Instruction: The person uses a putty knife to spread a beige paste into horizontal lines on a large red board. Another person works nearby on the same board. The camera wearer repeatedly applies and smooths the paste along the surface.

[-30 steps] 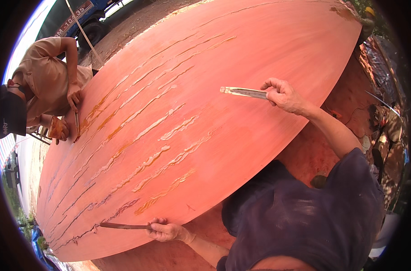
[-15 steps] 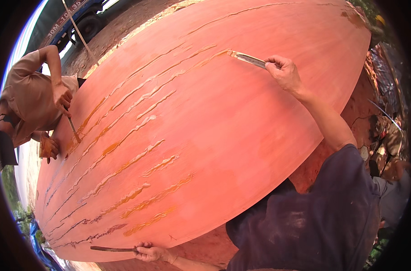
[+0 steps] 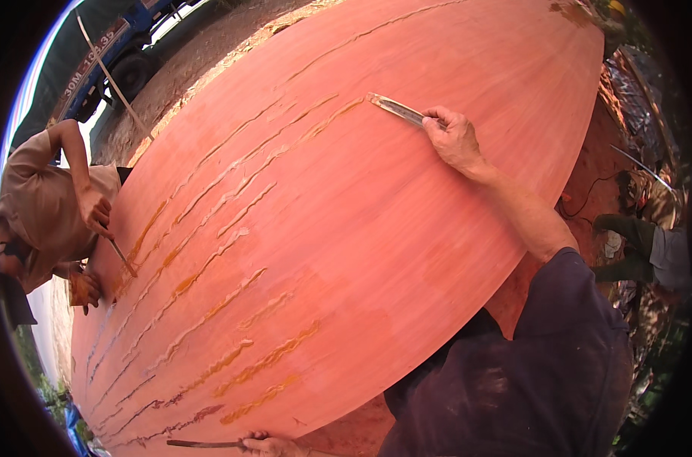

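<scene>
From the head, a big red board (image 3: 437, 228) fills most of what we see. The right hand (image 3: 454, 141) is over the upper part of the board, and its grip is closed around the end of a long flat tool (image 3: 395, 109). The tool's tip is at the end of a yellow-brown line; I cannot tell if it touches. The left hand (image 3: 266, 444) is by the board's bottom edge, with its grip closed on a thin dark stick (image 3: 205, 443) that points left. Bumpy lines (image 3: 270, 358) of yellow-brown goo run across the board's left part. At the board's left edge, another person's hand (image 3: 95, 211) holds a thin stick tool (image 3: 122, 256) pointing down to the board. A blue truck (image 3: 143, 19) stands past the board's top left edge.
</scene>
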Available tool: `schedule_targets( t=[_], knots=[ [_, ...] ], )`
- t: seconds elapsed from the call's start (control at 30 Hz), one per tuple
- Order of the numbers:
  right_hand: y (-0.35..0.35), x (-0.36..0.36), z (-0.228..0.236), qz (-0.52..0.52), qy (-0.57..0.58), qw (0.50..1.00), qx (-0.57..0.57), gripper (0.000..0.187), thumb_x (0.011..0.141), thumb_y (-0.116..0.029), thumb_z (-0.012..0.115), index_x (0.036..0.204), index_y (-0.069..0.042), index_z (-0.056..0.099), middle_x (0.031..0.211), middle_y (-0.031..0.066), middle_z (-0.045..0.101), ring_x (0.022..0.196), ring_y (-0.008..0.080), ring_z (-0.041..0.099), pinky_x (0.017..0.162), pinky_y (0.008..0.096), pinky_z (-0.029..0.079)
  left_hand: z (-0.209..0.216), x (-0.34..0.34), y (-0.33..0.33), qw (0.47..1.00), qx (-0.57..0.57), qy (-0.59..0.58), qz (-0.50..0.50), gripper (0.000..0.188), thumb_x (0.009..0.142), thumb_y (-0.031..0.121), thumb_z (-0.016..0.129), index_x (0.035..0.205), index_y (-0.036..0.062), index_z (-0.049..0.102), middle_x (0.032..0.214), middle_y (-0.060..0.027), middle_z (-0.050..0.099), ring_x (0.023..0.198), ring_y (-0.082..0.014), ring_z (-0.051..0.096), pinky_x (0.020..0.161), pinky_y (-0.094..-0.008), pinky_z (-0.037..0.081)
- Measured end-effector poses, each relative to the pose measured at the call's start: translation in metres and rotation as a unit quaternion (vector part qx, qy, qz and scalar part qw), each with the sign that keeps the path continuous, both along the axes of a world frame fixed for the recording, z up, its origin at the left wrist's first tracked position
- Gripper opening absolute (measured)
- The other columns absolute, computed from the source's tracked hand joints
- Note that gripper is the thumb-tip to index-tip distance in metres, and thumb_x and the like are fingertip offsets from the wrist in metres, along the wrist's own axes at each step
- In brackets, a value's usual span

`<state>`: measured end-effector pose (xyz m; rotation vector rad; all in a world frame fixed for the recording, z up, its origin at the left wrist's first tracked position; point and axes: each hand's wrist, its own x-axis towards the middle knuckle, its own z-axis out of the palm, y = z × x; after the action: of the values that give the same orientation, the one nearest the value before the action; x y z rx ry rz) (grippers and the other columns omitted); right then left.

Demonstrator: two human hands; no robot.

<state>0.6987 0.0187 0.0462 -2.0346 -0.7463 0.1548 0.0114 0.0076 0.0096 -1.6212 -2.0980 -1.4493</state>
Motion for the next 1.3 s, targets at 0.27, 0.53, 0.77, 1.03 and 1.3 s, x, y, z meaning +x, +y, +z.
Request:
schedule_targets(
  t=[0.27,0.53,0.77,1.03,1.3],
  knots=[
    [0.005,-0.021,-0.001,0.041,-0.015,0.999,-0.008,0.024,0.095,-0.020,0.062,0.106,-0.001,0.072,0.071,-0.0006,0.062,0.066,0.0073,0.055,0.060,0.0273,0.045,0.013,0.024,-0.003,0.967,-0.003,-0.255,0.014,0.029,0.107,0.024,0.048,0.121,0.0001,0.053,0.086,-0.0022,0.054,0.065,-0.0069,0.043,0.055,-0.0192,0.038],
    [0.025,-0.072,0.012,0.149,0.110,0.983,-0.001,0.022,0.094,-0.018,0.062,0.103,0.000,0.072,0.071,-0.0012,0.061,0.066,0.0058,0.052,0.059,0.0267,0.043,0.012,0.025,-0.004,0.970,-0.009,-0.242,0.019,0.028,0.107,0.023,0.047,0.122,-0.0004,0.053,0.086,-0.0023,0.055,0.066,-0.0071,0.043,0.055,-0.0196,0.038],
    [0.054,-0.095,0.018,0.222,0.098,0.970,-0.019,0.020,0.094,-0.014,0.062,0.101,0.002,0.071,0.071,-0.0024,0.059,0.065,0.0044,0.049,0.057,0.0255,0.040,0.013,0.027,-0.003,0.962,0.000,-0.274,0.011,0.027,0.107,0.021,0.046,0.122,0.0001,0.053,0.087,-0.0027,0.055,0.066,-0.0069,0.043,0.056,-0.0193,0.037],
    [0.054,-0.121,0.013,0.223,0.069,0.972,-0.001,0.015,0.096,-0.011,0.063,0.101,0.002,0.071,0.071,-0.0061,0.055,0.064,0.0027,0.045,0.055,0.0237,0.037,0.012,0.025,-0.003,0.961,0.004,-0.275,0.013,0.026,0.107,0.020,0.047,0.121,0.0000,0.053,0.088,-0.0028,0.055,0.066,-0.0068,0.043,0.055,-0.0189,0.037],
    [0.060,-0.131,0.008,0.225,0.054,0.973,-0.005,0.023,0.094,-0.017,0.063,0.104,0.001,0.071,0.079,0.0119,0.070,0.074,0.0130,0.064,0.068,0.0313,0.052,0.012,0.026,-0.004,0.967,0.001,-0.255,0.019,0.026,0.106,0.020,0.047,0.121,0.0000,0.053,0.088,-0.0029,0.056,0.066,-0.0067,0.044,0.056,-0.0186,0.038]
  ],
)
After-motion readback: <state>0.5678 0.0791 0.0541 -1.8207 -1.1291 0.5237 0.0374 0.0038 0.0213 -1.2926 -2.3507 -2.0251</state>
